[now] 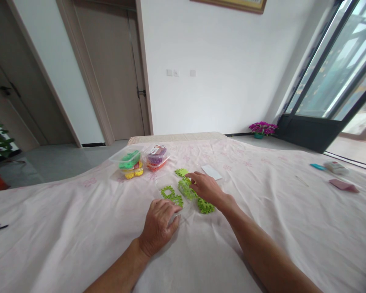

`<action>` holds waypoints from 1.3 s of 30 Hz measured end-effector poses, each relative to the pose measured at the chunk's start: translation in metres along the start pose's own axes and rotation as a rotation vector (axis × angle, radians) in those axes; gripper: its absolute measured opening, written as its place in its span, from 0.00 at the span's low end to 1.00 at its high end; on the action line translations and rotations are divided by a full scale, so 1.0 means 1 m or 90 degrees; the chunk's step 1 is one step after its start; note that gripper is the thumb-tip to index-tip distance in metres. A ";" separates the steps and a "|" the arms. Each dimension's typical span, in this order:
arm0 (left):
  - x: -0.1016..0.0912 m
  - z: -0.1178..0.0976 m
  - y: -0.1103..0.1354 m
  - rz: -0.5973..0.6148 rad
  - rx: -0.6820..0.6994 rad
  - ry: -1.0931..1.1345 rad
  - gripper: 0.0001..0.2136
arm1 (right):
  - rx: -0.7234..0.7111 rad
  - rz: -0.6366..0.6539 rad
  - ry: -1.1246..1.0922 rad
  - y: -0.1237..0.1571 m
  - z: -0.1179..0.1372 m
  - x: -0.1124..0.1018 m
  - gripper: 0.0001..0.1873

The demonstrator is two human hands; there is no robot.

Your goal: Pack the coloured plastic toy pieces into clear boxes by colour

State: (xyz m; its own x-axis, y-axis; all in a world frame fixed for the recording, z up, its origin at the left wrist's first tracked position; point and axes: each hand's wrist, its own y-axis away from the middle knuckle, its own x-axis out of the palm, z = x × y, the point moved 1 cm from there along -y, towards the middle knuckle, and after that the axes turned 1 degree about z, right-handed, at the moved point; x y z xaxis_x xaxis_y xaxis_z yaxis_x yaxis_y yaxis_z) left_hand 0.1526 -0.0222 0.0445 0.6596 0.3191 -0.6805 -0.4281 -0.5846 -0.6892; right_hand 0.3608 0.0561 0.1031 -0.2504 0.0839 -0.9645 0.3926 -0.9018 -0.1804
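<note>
My left hand point(160, 222) grips the near left edge of a clear plastic box point(158, 188), its thumb apart and fingers bent over the rim. Flat green toothed foam puzzle pieces point(167, 191) lie in the box, one a square frame with a hole. Over the right side of the box, my right hand point(206, 188) reaches leftward with fingers spread, close to more green pieces point(184, 188). Its fingertips partly cover these. A stack of green pieces point(205, 206) lies below my right wrist, and a lighter green piece point(181, 172) sits beyond the fingers.
A clear box of green and yellow pieces point(131, 163) and another of purple and red ones point(156, 158) stand farther back left. A white card point(212, 172) lies behind my right hand. On the right are a pink cloth point(343, 185) and a white packet point(336, 167).
</note>
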 end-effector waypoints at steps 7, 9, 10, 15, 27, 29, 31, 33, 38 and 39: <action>0.000 0.000 0.000 0.007 -0.005 0.007 0.07 | -0.065 -0.050 -0.043 0.001 0.005 0.000 0.21; 0.000 0.000 -0.001 0.007 -0.004 0.006 0.06 | -0.069 -0.064 -0.051 0.002 0.006 -0.001 0.22; 0.000 0.000 -0.001 0.008 -0.004 0.005 0.06 | -0.077 -0.067 -0.057 0.002 0.007 -0.001 0.22; 0.002 0.002 -0.001 0.015 -0.006 0.008 0.07 | -0.144 -0.059 -0.075 0.006 0.017 -0.002 0.20; -0.001 0.000 -0.001 0.016 -0.011 0.018 0.06 | -0.216 -0.015 -0.024 0.011 0.034 -0.002 0.19; 0.000 0.001 -0.001 0.019 -0.012 0.017 0.06 | -0.219 0.000 -0.003 0.012 0.037 -0.002 0.18; 0.000 0.001 -0.002 0.020 -0.011 0.017 0.07 | -0.226 0.012 0.011 0.012 0.040 -0.001 0.17; 0.001 0.001 -0.002 0.019 -0.012 0.016 0.06 | -0.240 0.025 0.016 0.012 0.042 0.001 0.17; 0.001 0.001 -0.001 0.017 -0.012 0.011 0.05 | -0.252 0.040 0.012 0.011 0.041 0.006 0.16; 0.001 0.001 -0.001 0.018 -0.012 0.010 0.05 | -0.250 0.040 0.010 0.010 0.041 0.006 0.15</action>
State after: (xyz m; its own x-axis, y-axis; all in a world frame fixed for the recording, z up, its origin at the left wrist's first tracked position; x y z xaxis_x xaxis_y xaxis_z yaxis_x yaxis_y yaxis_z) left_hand 0.1529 -0.0213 0.0443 0.6572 0.2898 -0.6958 -0.4352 -0.6078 -0.6642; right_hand 0.3274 0.0300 0.1029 -0.2031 0.0432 -0.9782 0.7158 -0.6751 -0.1784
